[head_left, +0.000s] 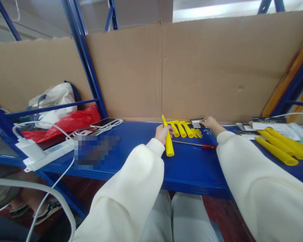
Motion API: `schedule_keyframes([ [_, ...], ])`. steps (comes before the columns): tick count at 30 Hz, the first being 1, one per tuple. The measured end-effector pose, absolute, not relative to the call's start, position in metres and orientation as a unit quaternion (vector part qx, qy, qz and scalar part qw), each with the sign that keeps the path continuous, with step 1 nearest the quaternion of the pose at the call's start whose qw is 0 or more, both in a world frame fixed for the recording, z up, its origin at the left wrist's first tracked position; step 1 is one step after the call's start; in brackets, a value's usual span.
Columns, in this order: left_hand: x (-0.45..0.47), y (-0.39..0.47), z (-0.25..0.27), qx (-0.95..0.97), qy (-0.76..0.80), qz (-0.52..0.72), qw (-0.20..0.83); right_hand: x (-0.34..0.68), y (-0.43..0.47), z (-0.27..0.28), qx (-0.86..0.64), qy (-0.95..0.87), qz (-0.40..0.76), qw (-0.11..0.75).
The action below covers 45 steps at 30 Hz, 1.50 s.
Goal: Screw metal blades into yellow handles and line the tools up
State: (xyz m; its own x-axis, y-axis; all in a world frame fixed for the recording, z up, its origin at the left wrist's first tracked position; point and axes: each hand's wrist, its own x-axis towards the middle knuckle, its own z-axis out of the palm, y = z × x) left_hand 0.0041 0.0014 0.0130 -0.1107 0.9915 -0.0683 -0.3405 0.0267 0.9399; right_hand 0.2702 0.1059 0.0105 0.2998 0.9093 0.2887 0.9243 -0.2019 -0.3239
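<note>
Just right of frame centre, the left hand (162,132) wraps its fingers round 1 yellow tube (169,148), long axis running top to bottom; farther right, the right hand (210,123) touches a small stack (197,123), grip unclear.

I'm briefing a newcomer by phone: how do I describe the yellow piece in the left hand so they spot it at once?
Find the blue tabletop before the big cardboard wall. Near its middle, the left hand grips a tapered yellow piece, wide end toward the wearer. Unlike the yellow pieces lying just to its right, this one is held.
</note>
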Motion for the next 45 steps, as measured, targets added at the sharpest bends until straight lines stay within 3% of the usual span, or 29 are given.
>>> schedule_keyframes([
  [14,0.001,-0.002,0.017,0.369,0.466,0.581,0.556,0.27,0.064,0.025,-0.754,-0.595,-0.021,0.278],
  [20,0.0,-0.003,0.015,0.404,0.479,0.563,0.538,0.27,0.019,0.024,-0.695,-0.655,0.063,0.29],
  [27,-0.024,0.005,0.016,0.461,0.52,0.495,0.521,0.277,-0.021,0.021,-0.596,-0.76,0.209,0.154],
  [34,-0.043,0.009,0.016,0.49,0.57,0.431,0.499,0.274,-0.02,0.012,-0.567,-0.787,0.21,0.126],
  [45,-0.053,0.021,0.004,0.584,0.605,0.314,0.441,0.263,-0.007,-0.008,-0.522,-0.824,0.105,0.195],
])
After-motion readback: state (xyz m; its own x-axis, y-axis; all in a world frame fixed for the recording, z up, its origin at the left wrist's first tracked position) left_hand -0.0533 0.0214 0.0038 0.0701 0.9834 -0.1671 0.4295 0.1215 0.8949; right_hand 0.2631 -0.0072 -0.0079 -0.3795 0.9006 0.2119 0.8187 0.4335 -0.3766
